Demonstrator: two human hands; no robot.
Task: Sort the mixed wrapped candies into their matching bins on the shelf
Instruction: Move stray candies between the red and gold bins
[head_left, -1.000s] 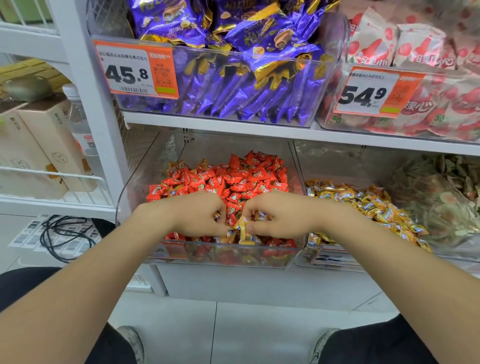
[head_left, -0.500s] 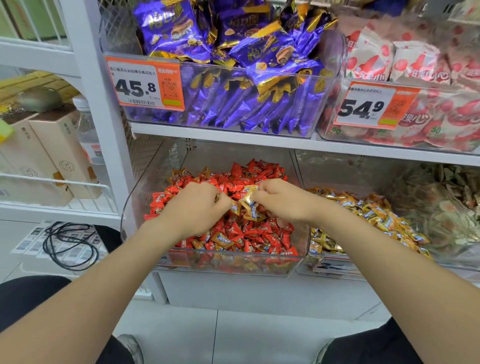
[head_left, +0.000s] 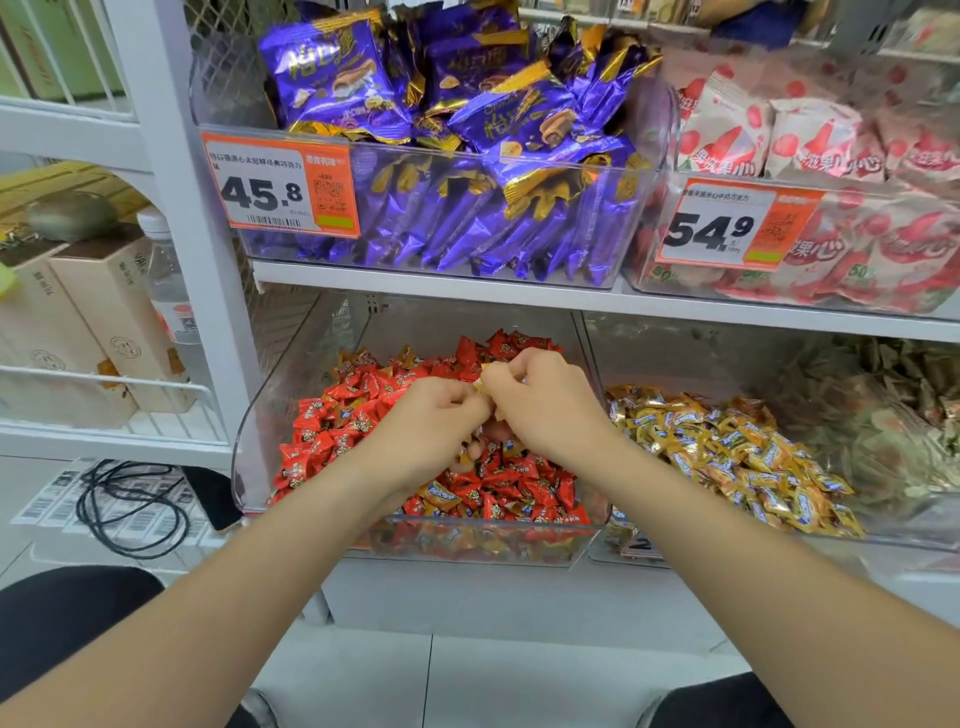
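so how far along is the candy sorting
Partly done. The gold bin already holds a gold pile. In hand: the left hand and right hand pinch gold candies over the red bin. To do: gold strays lie among the red candies, more behind the front wall.

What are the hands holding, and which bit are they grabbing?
The left hand and right hand pinch a gold-wrapped candy between their fingertips, over the red candies. Only a sliver shows, so which part cannot be told.
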